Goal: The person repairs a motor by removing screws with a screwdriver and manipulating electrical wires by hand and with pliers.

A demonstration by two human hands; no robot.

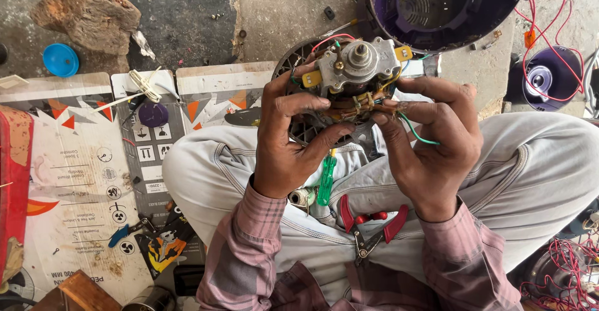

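Grey cast metal and copper windings fill the grasp: a small electric motor (357, 77) is held up over the lap between both hands. The left hand (288, 135) is clenched on the motor's left flank, thumb across the windings and fingers wrapped behind. The right hand (430, 133) closes on the right flank, its fingertips (388, 108) pinching at the bundle of wires there, with a green wire (417, 133) looping out under the palm; whether they grip one lead or several is hard to tell. The motor's shaft end faces the camera, so its long axis runs roughly from the lap up toward the viewer, and both hands sit level at either side, neither clearly nearer. Just behind the motor lies a dark ribbed fan guard (298, 61). On the lap below rest a green-handled screwdriver (326, 180) and red-handled pliers (373, 223). Beyond, a purple housing (446, 5) stands on the floor.
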